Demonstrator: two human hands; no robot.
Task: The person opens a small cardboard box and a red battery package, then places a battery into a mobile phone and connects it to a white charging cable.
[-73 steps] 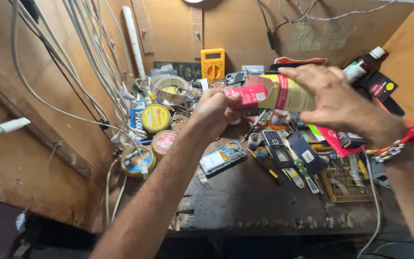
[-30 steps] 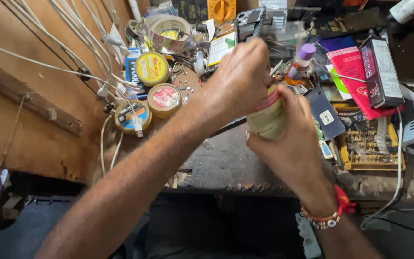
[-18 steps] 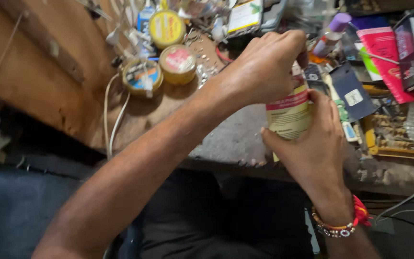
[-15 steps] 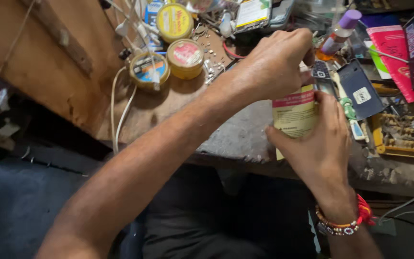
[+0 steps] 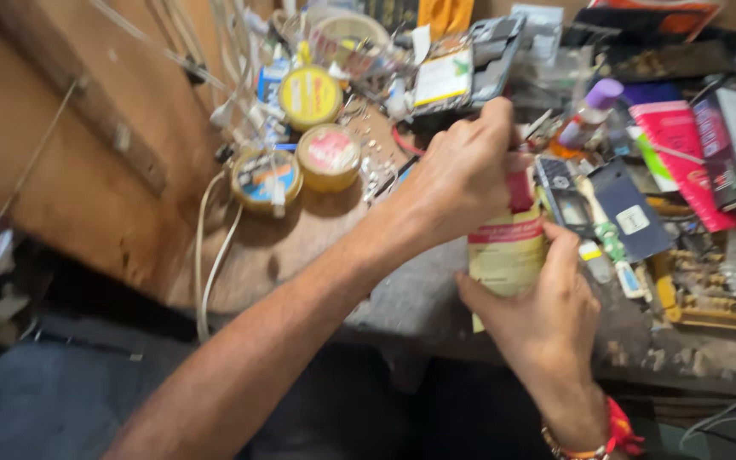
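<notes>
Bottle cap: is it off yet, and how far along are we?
Done: the bottle is off the bench and held upright over its edge. In hand: right hand grips the body, left hand closes over the red cap. Left: the cap looks still seated; the blur hides any gap.

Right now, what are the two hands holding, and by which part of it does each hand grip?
Both hold one bottle with a cream label. The right hand wraps its lower body from below; the left hand grips its red top end.
</notes>
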